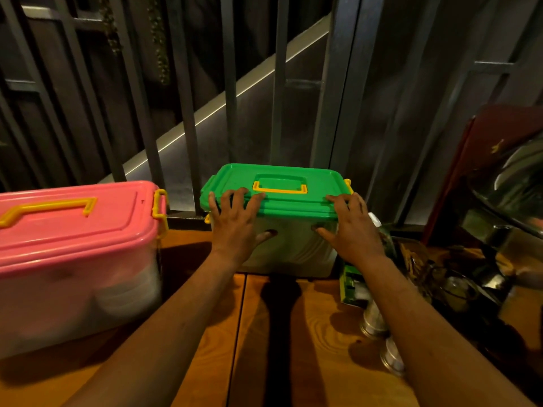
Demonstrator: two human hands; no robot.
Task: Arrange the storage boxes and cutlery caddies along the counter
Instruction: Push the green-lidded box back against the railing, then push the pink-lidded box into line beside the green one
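The green box (293, 205) stands on the wooden counter (311, 342) at twelve o'clock, against the dark railing. The left hand (235, 223) and right hand (351, 227) both grip it, fingers curled over the lid's near edge and thumbs pressed on its front wall. The pink box (73, 230) sits at nine o'clock of it, apart; metal cups (374, 318) stand at four o'clock.

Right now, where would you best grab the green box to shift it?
On the green box, probably the lid rim, from the near side, left hand and right hand apart: it overhangs like a ledge, while the handle lies flat.
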